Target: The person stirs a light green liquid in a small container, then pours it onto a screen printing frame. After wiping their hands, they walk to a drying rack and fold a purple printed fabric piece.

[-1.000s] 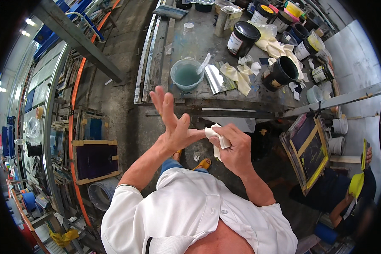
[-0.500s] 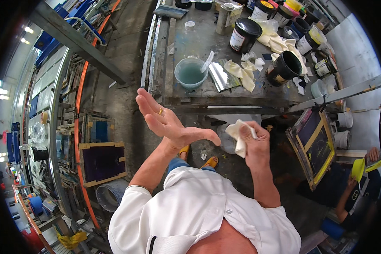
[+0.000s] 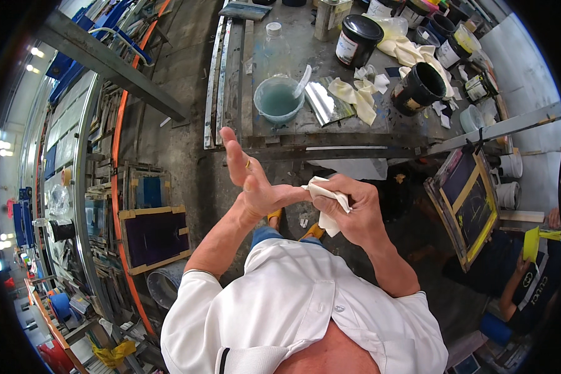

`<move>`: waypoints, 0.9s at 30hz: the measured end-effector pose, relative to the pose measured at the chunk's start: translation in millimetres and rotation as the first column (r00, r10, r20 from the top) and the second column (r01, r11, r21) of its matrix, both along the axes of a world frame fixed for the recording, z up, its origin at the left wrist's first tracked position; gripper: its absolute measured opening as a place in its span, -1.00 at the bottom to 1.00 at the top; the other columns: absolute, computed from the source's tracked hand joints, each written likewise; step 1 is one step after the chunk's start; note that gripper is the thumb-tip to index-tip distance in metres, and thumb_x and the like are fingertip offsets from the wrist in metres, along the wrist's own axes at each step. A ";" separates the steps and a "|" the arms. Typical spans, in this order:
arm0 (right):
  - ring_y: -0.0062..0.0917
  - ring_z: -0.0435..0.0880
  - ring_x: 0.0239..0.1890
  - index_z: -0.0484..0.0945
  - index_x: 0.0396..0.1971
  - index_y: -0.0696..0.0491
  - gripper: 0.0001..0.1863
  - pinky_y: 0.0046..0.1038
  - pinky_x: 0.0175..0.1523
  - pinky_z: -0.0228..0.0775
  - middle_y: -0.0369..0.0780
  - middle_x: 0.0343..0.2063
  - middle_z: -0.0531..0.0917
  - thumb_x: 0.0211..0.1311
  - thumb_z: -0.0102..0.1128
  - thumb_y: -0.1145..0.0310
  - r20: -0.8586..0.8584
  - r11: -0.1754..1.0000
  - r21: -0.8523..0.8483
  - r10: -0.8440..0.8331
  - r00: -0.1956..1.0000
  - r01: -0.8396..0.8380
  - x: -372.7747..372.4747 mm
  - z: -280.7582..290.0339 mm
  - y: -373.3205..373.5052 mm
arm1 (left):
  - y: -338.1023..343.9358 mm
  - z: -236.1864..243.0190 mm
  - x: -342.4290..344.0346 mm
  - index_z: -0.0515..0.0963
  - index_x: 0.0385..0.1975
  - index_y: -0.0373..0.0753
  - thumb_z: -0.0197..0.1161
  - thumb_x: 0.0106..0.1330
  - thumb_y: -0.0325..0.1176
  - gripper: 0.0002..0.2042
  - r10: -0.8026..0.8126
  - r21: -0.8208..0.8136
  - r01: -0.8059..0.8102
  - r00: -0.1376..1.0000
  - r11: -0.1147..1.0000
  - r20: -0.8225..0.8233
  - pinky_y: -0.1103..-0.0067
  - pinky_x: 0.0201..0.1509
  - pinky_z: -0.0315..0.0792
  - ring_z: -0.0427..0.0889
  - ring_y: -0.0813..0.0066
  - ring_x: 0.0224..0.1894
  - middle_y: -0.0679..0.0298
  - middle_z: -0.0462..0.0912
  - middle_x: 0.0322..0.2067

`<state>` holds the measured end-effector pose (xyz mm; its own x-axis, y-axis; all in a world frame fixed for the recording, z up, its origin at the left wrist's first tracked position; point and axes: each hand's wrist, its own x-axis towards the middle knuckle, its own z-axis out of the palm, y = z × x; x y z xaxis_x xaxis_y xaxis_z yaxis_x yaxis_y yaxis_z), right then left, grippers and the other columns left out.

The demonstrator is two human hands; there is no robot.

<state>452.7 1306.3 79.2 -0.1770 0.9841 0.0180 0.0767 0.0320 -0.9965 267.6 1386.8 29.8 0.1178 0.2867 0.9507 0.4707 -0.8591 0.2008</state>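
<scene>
My right hand [image 3: 363,209] grips a crumpled cream-white cloth [image 3: 328,222] in front of my white shirt. Its fold wraps the tip of my left thumb, so that tip is hidden. The other fingers of my left hand [image 3: 255,190] stretch up and apart, holding nothing; one wears a gold ring. Beyond the hands, on the worktable [image 3: 262,135], stands a translucent tub of murky greenish liquid [image 3: 279,103] with a pale scoop-like tool [image 3: 303,81] leaning in it. A silvery sheet-like piece [image 3: 326,103] and cream rags [image 3: 358,98] lie to its right.
A clear bottle [image 3: 275,53], a lidded black tub [image 3: 358,40] and an open black bucket [image 3: 417,90] stand on the table. A framed screen [image 3: 464,206] hangs at right, near a co-worker [image 3: 536,274] with yellow material. Another frame [image 3: 156,237] leans at left beside an orange rail [image 3: 116,162].
My right hand has moved left and brought the cloth onto my left thumb, from which it was apart before. The left hand has turned slightly, its fingers now more edge-on.
</scene>
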 end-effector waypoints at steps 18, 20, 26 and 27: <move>-0.69 0.61 -0.34 0.65 -0.18 0.09 -0.76 -0.63 -0.27 0.45 -0.29 -0.30 0.69 0.25 0.34 0.27 -0.314 0.983 -0.172 -0.111 0.943 0.058 11.7 -5.3 8.8 | -0.3 -30.3 4.1 -0.34 0.46 -0.12 0.45 -0.36 0.45 0.44 0.021 -0.148 0.000 0.990 0.989 0.142 -0.01 0.49 -0.23 -0.22 -0.17 0.48 -0.12 -0.29 0.45; -0.67 0.61 -0.31 0.67 -0.16 0.08 -0.76 -0.61 -0.23 0.44 -0.30 -0.27 0.69 0.20 0.38 0.34 -0.165 0.999 -0.011 0.040 0.985 -0.042 10.2 -0.8 7.4 | -1.5 -28.3 4.9 -0.32 0.46 -0.11 0.48 -0.34 0.42 0.43 -0.008 -0.176 0.035 0.989 0.984 0.148 0.00 0.49 -0.22 -0.20 -0.16 0.48 -0.11 -0.29 0.45; -0.65 0.59 -0.38 0.69 -0.21 0.06 -0.78 -0.57 -0.28 0.39 -0.33 -0.38 0.69 0.10 0.41 0.50 0.121 0.988 -0.001 0.156 0.980 -0.157 8.0 -2.3 6.4 | -6.4 -13.1 2.3 -0.24 0.47 -0.08 0.52 -0.24 0.32 0.34 -0.100 -0.183 0.107 0.994 0.977 0.046 -0.04 0.46 -0.20 -0.15 -0.20 0.47 -0.11 -0.22 0.45; -0.66 0.57 -0.42 0.68 -0.25 0.08 -0.82 -0.57 -0.32 0.37 -0.32 -0.42 0.68 0.12 0.40 0.49 0.133 0.990 0.027 0.137 0.982 -0.142 6.3 -3.8 4.6 | -7.5 -10.9 -0.5 -0.23 0.47 -0.09 0.51 -0.23 0.32 0.33 -0.099 -0.160 0.098 0.995 0.982 0.003 -0.07 0.45 -0.20 -0.14 -0.22 0.47 -0.11 -0.21 0.45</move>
